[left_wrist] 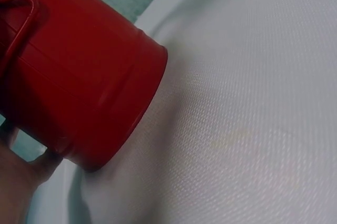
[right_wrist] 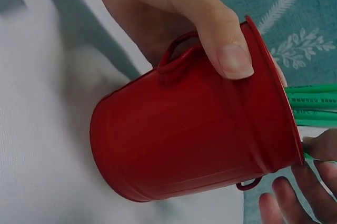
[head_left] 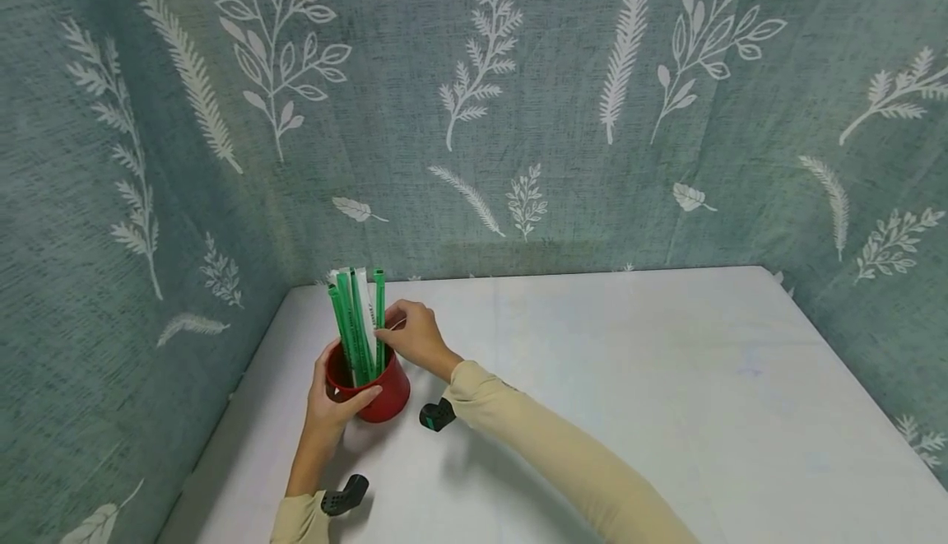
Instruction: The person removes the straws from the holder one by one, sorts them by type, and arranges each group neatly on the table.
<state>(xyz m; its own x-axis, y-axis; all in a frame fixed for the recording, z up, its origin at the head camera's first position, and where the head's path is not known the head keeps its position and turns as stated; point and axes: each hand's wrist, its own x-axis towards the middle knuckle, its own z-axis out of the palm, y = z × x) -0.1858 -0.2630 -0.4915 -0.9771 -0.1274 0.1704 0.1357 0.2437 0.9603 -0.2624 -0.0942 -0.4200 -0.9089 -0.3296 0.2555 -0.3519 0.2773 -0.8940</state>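
A small red metal bucket (head_left: 388, 396) with wire handles on its sides holds several slim green and white paper-wrapped sticks (head_left: 354, 322) with dark print. My left hand (head_left: 326, 400) grips the bucket near its rim, with the thumb lying over the near side in the right wrist view. My right hand (head_left: 416, 334) is at the right of the rim, pinching a green wrapped stick (head_left: 380, 301) between thumb and fingers. The right wrist view shows the green sticks (right_wrist: 313, 103) jutting past the rim. Whether the bucket's base touches the table I cannot tell.
The bucket is at the far left of a white-covered table (head_left: 629, 379). Green leaf-patterned cloth (head_left: 563, 116) hangs behind the table and along both sides. Each wrist wears a dark camera, such as the left camera (head_left: 345, 495).
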